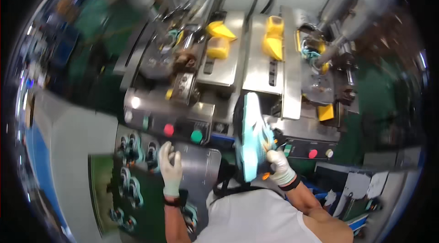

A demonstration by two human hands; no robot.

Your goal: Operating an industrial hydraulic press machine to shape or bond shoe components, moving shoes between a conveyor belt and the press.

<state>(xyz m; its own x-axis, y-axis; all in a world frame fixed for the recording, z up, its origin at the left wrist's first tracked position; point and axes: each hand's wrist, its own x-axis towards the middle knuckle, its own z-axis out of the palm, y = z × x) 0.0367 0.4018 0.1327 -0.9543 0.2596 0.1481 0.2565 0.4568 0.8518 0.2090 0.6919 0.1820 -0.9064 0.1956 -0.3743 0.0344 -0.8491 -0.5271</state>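
Note:
My right hand [281,167], in a pale glove, grips a dark shoe [249,137] with a turquoise and white sole and small orange parts. The shoe is held upright in front of my body, its sole side turned left. My fingers on its far side are hidden. My left hand [170,167], also gloved, is raised just below a red button [168,129] and a green button [196,136] on the machine's front panel. Its fingers are loosely bent and apart, with nothing visible in them. Several similar shoes [132,149] sit beside and below it on the left.
A two-station metal machine [292,92] spans the front, with yellow blocks [218,47] on its plates and clamps on both sides. A second red button [313,153] is on the right panel. A grey metal shelf [201,165] and a green board [103,183] are near me.

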